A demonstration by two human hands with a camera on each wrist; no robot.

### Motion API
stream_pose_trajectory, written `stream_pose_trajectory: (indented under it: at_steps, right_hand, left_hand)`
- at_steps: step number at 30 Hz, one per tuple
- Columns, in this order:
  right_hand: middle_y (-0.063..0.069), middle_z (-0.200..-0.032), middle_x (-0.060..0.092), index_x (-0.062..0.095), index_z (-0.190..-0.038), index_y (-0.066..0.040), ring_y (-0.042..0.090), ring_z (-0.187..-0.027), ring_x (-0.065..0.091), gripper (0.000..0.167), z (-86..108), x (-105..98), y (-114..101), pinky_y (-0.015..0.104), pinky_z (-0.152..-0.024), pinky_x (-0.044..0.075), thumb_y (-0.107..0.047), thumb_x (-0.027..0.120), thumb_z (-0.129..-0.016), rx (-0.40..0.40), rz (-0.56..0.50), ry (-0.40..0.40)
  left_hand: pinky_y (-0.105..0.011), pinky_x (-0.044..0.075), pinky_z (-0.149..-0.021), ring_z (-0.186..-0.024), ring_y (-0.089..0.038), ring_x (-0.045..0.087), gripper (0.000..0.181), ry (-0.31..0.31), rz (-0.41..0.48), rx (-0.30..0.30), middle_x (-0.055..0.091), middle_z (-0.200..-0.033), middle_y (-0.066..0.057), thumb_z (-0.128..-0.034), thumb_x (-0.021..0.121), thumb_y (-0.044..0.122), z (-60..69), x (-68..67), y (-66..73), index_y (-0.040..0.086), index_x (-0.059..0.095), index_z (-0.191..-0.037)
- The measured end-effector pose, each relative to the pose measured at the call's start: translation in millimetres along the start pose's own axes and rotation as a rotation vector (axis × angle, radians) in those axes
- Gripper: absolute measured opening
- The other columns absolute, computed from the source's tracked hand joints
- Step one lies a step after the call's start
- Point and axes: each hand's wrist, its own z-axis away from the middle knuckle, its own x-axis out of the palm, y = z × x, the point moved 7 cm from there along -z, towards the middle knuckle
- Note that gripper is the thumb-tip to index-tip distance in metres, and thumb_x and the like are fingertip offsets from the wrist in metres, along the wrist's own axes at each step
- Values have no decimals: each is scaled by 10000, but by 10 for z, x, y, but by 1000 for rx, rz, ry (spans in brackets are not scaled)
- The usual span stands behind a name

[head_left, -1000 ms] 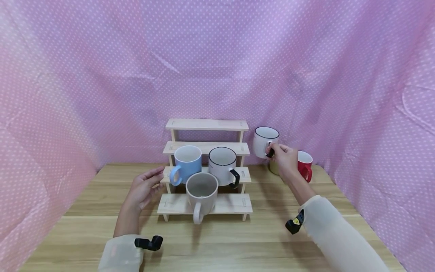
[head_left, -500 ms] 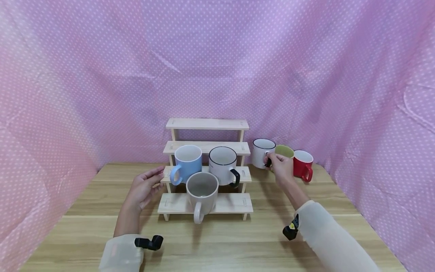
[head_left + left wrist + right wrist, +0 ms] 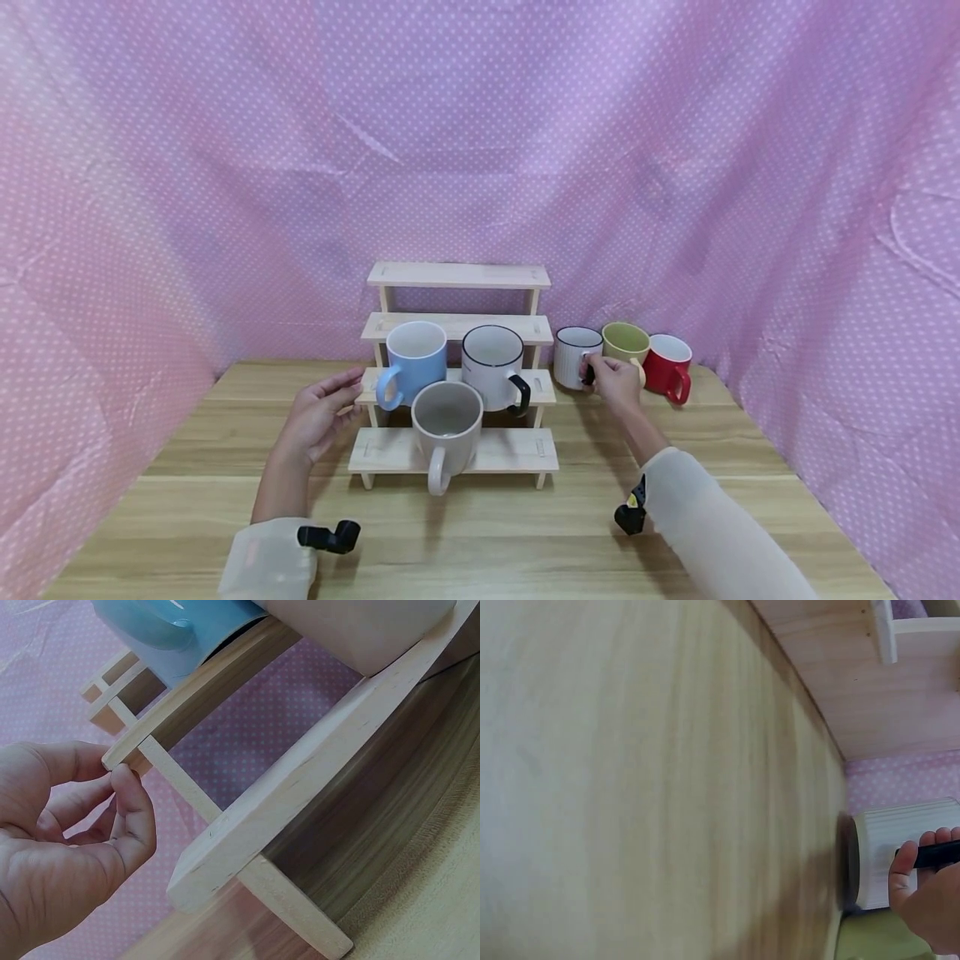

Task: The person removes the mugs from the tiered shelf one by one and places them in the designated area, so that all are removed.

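My right hand (image 3: 617,385) pinches the black handle of a white ribbed mug (image 3: 568,358) with a dark rim, low at the back right. In the right wrist view the ribbed mug (image 3: 885,825) is upright relative to the tabletop; whether its base touches the wood I cannot tell. A tiered wooden display rack (image 3: 517,450) stands in the middle. My left hand (image 3: 67,832) pinches the end of its second-lowest shelf between thumb and fingers. That shelf bears a light blue mug (image 3: 423,371) and a white mug with black handle (image 3: 487,375). A beige mug (image 3: 450,425) sits on the lowest shelf.
Right of the ribbed mug stand a green mug (image 3: 626,337), partly behind my right hand, and a red mug (image 3: 663,367). A pink dotted cloth (image 3: 465,150) hangs behind the wooden table (image 3: 480,542). The rack's upper two shelves rise at the back.
My right hand has lowered the ribbed mug from the air to near table height, shifting slightly left. The green mug has come into fuller view. My left hand stays put on the rack.
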Motion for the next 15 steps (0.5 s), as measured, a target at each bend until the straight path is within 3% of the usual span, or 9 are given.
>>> stream_pose_trajectory:
  at_steps: [9,15]
  right_hand:
    - [32,-728,686,756,-878,77,119,-690,607,219,-14,-25,98,336,-705,624,-92,637,-950,31,-53,5]
    - [38,-816,703,703,-1067,161,93,-737,628,335,-15,33,106,389,-821,618,-164,641,-1022,33,-30,-112]
  left_hand:
    - [-198,552,-757,-925,-88,614,515,0,20,-9,659,-1135,23,-1011,640,45,-20,25,-29,-101,454,-1468]
    - [-196,550,-759,-933,-87,614,504,6,8,-5,660,-1135,31,-1017,638,65,1,2,-20,-90,467,-1466]
